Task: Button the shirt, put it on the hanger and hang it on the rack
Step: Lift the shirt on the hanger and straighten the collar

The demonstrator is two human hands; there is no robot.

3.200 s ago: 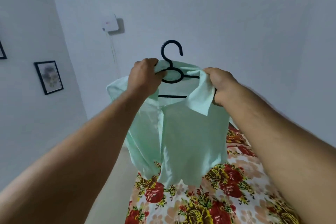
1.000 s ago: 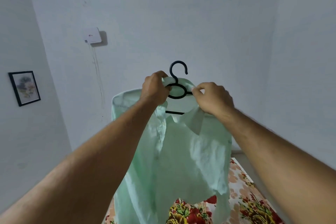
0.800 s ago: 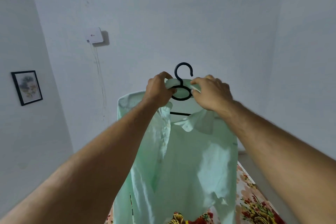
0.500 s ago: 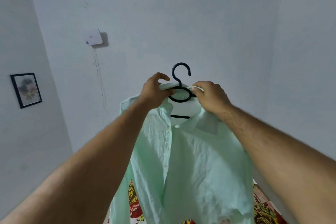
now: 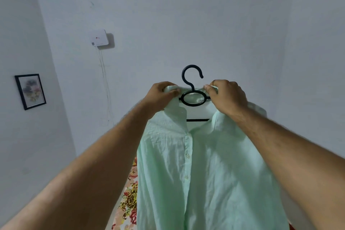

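Shirt position: the pale green shirt (image 5: pixel 205 173) is held up in the air in front of the white wall (image 5: pixel 186 30), in the centre and lower right of the view.
Shirt axis: its long axis is hung vertically, collar (image 5: pixel 176 115) at the top, hem cut off by the bottom edge; the front is turned towards the camera.
Hanger: the black hanger (image 5: pixel 192 87) is set inside the neck opening, hook upward with its opening to the right, its crossbar (image 5: pixel 197 120) level from left to right.
Left hand: the left hand (image 5: pixel 160 99) is curled, and the collar's upper edge is pinched between thumb and fingers (image 5: pixel 172 91), just left of the hanger's ring.
Right hand: the right hand (image 5: pixel 226 97) is curled likewise, and the collar edge is pinched by its fingertips (image 5: pixel 210 87), just right of the ring.
Shirt look: the fabric is creased; the placket is closed, with small buttons (image 5: pixel 187 156) seen down it, while the collar is left open.
Surroundings: a floral bedcover (image 5: pixel 128 198) is seen below left of the shirt; a framed picture (image 5: pixel 30 91) and a white box (image 5: pixel 99 37) are fixed to the walls.
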